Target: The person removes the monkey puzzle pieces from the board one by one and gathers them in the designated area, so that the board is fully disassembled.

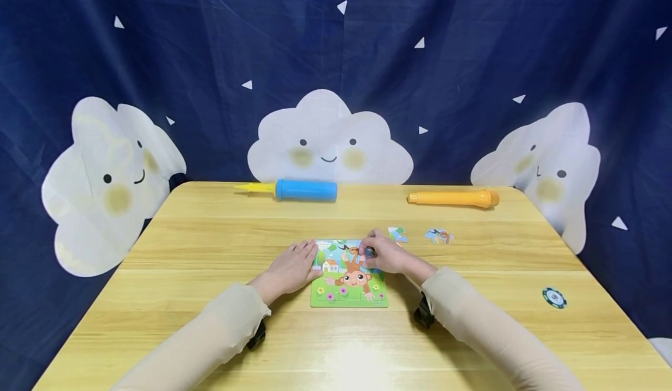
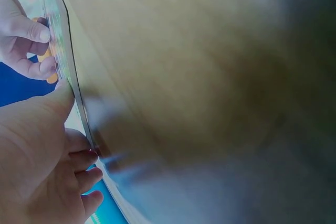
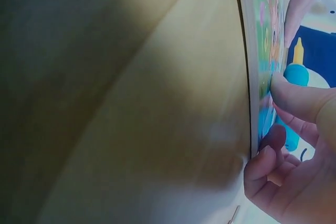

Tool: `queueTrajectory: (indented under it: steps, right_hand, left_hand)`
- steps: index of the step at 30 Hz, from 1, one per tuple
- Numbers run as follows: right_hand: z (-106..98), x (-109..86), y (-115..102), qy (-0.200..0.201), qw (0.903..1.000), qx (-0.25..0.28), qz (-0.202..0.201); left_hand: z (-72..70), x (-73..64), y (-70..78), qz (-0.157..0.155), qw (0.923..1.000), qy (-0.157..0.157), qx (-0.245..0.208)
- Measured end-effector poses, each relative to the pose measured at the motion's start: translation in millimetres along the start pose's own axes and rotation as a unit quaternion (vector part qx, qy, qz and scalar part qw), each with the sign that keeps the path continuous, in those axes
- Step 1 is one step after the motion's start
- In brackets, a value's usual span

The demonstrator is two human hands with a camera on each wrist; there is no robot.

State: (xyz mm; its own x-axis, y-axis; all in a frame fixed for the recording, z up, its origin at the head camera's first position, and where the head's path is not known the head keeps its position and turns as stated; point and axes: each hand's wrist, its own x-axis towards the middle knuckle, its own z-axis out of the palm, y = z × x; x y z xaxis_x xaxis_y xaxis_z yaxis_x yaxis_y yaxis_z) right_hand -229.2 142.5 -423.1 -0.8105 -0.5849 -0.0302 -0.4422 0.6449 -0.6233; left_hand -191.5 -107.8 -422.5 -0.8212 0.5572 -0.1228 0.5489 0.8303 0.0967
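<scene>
A jigsaw puzzle (image 1: 341, 297) with a picture of a monkey, a house and flowers lies in its flat board on the table. My left hand (image 1: 295, 268) rests at its left edge, fingers extended away from me, with the thumb over the border. At the upper right of the picture, my right hand (image 1: 385, 255) has thumb and fingers bent, pinching a puzzle piece mostly hidden by the fingertips. In the right wrist view the thumb (image 3: 296, 98) touches the puzzle's face, while other fingers curl by the board's edge. Two loose pieces, one green and blue (image 1: 397, 234) and one with brown (image 1: 439, 236), lie beyond.
Along the table's far edge lie a blue hand pump (image 1: 306, 190) with a yellow nozzle and an orange toy microphone (image 1: 453, 198). A dark green and white poker chip (image 1: 554, 298) is on the right. Behind the table hangs a navy curtain (image 1: 210, 58) with clouds.
</scene>
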Motion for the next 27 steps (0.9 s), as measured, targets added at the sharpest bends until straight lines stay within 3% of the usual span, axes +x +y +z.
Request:
queueTrajectory:
  steps: [17, 22, 27]
  right_hand:
    - [-1.0, -1.9, 1.7, 0.031, 0.999, -0.028, 0.018]
    - [-1.3, -2.4, 3.3, 0.043, 0.9986, -0.032, -0.003]
    - [-4.9, -6.4, 5.5, 0.03, 0.9986, 0.039, -0.022]
  left_hand:
    - [1.8, 1.5, -1.7, -0.002, 1.0, -0.002, 0.004]
    - [2.6, 2.3, -2.6, -0.001, 1.0, 0.0, 0.006]
    - [2.7, 2.6, -2.7, -0.003, 0.9999, -0.004, 0.009]
